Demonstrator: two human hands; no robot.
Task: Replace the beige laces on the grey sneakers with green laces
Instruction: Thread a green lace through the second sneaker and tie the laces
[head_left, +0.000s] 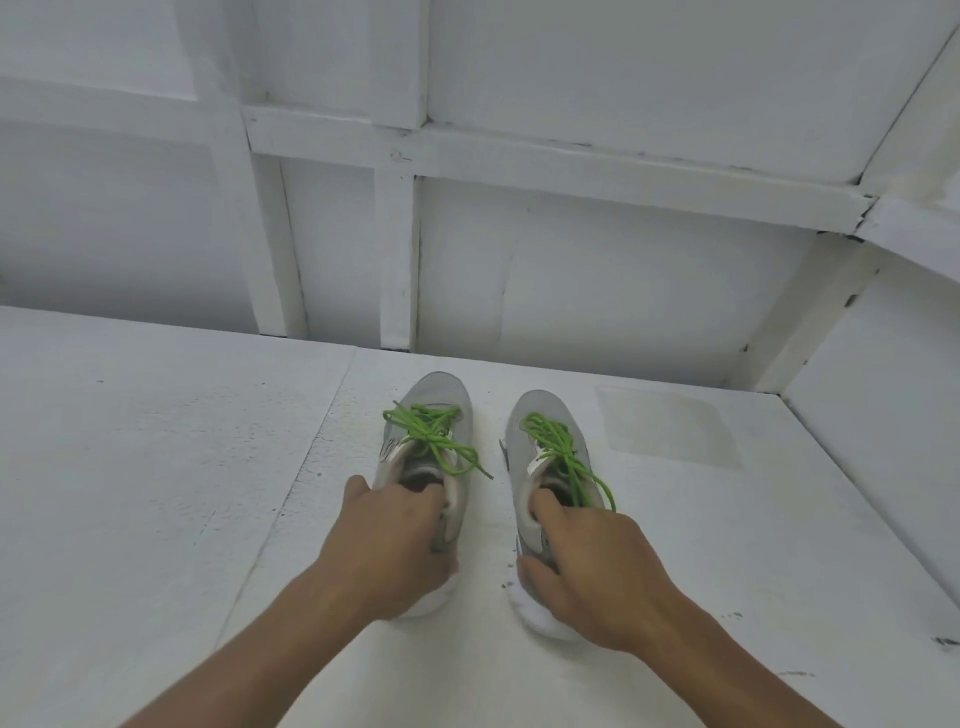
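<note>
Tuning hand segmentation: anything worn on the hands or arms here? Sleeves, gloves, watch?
Nothing visible: left hand and right hand ungloved; no watch or band at either wrist; forearms bare of sleeves to the frame edge; fingers partly hidden.

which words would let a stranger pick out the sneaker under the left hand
On the white painted tabletop, two grey sneakers with bright green laces sit side by side. It is the left sneaker, heel gripped by the left hand. Unlike the right sneaker, its laces form a wide bow with one end trailing into the gap between them.
</note>
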